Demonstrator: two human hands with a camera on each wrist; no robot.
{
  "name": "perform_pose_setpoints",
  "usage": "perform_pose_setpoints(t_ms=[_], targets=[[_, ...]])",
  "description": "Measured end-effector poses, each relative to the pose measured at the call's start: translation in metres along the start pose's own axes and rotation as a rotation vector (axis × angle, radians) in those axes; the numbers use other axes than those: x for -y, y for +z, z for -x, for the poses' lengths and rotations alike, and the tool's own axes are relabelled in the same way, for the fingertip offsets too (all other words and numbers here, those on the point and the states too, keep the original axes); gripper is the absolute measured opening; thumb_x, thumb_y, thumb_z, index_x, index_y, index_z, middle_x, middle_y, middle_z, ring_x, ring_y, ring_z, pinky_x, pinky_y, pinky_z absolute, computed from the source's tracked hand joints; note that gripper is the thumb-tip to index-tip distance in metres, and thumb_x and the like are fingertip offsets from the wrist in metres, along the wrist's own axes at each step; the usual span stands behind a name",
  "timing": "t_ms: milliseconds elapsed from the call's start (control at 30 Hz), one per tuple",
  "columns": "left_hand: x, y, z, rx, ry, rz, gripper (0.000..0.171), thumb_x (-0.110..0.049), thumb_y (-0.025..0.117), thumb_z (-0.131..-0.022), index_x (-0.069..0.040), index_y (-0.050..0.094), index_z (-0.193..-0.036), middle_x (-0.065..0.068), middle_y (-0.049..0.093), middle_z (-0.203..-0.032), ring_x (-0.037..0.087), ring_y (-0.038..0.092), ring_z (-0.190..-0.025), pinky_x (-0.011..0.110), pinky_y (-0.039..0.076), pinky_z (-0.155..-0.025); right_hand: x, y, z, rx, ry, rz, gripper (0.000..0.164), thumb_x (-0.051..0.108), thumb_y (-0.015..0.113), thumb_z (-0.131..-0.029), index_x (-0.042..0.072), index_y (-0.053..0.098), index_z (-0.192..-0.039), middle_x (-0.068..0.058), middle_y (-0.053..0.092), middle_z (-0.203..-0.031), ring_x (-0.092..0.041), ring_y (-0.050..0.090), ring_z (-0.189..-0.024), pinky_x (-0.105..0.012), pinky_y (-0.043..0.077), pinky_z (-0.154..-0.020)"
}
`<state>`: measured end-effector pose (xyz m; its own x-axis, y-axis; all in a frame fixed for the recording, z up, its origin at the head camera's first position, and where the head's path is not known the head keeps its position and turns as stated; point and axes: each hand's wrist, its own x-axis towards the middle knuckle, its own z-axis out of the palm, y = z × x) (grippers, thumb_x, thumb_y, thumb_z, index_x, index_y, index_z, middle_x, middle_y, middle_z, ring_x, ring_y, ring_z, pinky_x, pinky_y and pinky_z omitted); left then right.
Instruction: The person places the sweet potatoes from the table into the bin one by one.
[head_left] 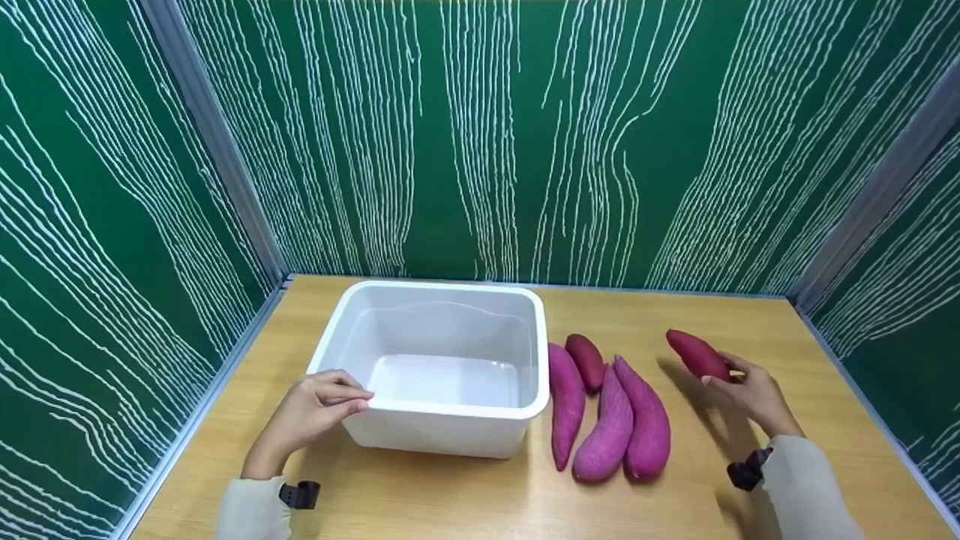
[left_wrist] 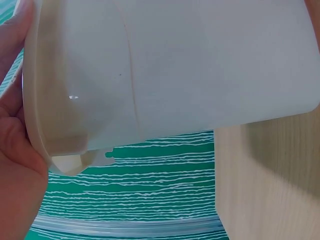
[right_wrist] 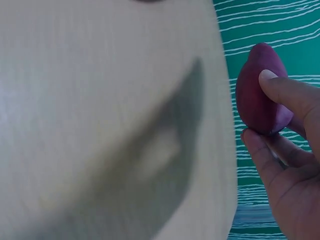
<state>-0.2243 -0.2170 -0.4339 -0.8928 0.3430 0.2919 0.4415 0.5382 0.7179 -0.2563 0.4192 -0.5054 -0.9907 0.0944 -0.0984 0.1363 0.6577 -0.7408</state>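
A white plastic tub (head_left: 442,431) stands on the table, its near-left rim pinched between the thumb and fingers of my left hand (head_left: 311,409). The left wrist view shows the tub's outer wall (left_wrist: 175,70) close up, with the left hand (left_wrist: 17,150) at its rim. Off to the right, my right hand (head_left: 754,397) grips a dark red sweet potato (head_left: 697,355) by one end, raised above the tabletop. In the right wrist view, the thumb lies across the sweet potato (right_wrist: 257,95) and the fingers are behind and under it.
Right of the tub, another dark red sweet potato (head_left: 585,362) lies among several long purple vegetables, including a slim one (head_left: 568,409) by the tub's wall and a plump one (head_left: 649,427). Green panels (head_left: 480,150) with white lines enclose the wooden table (head_left: 420,499).
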Motion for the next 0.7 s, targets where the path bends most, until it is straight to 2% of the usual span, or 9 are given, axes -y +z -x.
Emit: perform_pose_setpoints(t_ms=[100, 200, 367, 533, 700], targets=[[0.000, 0.000, -0.001, -0.006, 0.014, -0.009, 0.016, -0.022, 0.076, -0.081, -0.012, 0.079, -0.093, -0.004, 0.070, -0.088, 0.008, 0.058, -0.085, 0.020, 0.049, -0.073, 0.009, -0.002, 0.000, -0.041, -0.079, 0.022, 0.078, 0.039, 0.063, -0.093, -0.006, 0.029, -0.147, -0.036, 0.039, -0.141, -0.049, 0.049, -0.121, -0.023, 0.051, -0.078], [-0.001, 0.000, -0.001, 0.002, -0.008, 0.003, 0.016, -0.022, 0.076, -0.081, -0.012, 0.079, -0.093, -0.004, 0.069, -0.089, 0.009, 0.057, -0.086, 0.019, 0.048, -0.074, 0.017, -0.004, 0.000, -0.047, -0.101, 0.014, 0.078, 0.041, 0.063, -0.092, -0.005, 0.030, -0.147, -0.035, 0.040, -0.141, -0.048, 0.049, -0.122, -0.013, 0.046, -0.071], [-0.002, 0.000, -0.002, 0.008, -0.044, 0.030, 0.014, -0.021, 0.076, -0.081, -0.014, 0.078, -0.093, -0.003, 0.070, -0.090, 0.011, 0.057, -0.087, 0.019, 0.048, -0.074, 0.025, -0.006, -0.001, -0.030, -0.103, -0.008, 0.078, 0.044, 0.062, -0.092, 0.000, 0.030, -0.148, -0.033, 0.040, -0.142, -0.045, 0.049, -0.122, -0.015, 0.047, -0.073], [-0.001, 0.001, -0.006, -0.007, -0.040, 0.018, 0.015, -0.023, 0.076, -0.081, -0.015, 0.078, -0.093, -0.003, 0.069, -0.090, 0.012, 0.057, -0.086, 0.019, 0.049, -0.073, 0.033, -0.010, -0.001, -0.013, -0.099, -0.018, 0.080, 0.046, 0.063, -0.090, 0.003, 0.030, -0.149, -0.032, 0.042, -0.142, -0.042, 0.050, -0.121, -0.018, 0.047, -0.075], [-0.001, 0.004, -0.012, -0.023, -0.018, -0.027, 0.016, -0.021, 0.076, -0.081, -0.013, 0.078, -0.094, -0.005, 0.069, -0.089, 0.012, 0.058, -0.085, 0.020, 0.050, -0.074, 0.042, -0.012, 0.001, 0.007, -0.095, -0.019, 0.082, 0.049, 0.064, -0.089, 0.007, 0.029, -0.150, -0.032, 0.039, -0.144, -0.045, 0.048, -0.123, -0.034, 0.052, -0.085]])
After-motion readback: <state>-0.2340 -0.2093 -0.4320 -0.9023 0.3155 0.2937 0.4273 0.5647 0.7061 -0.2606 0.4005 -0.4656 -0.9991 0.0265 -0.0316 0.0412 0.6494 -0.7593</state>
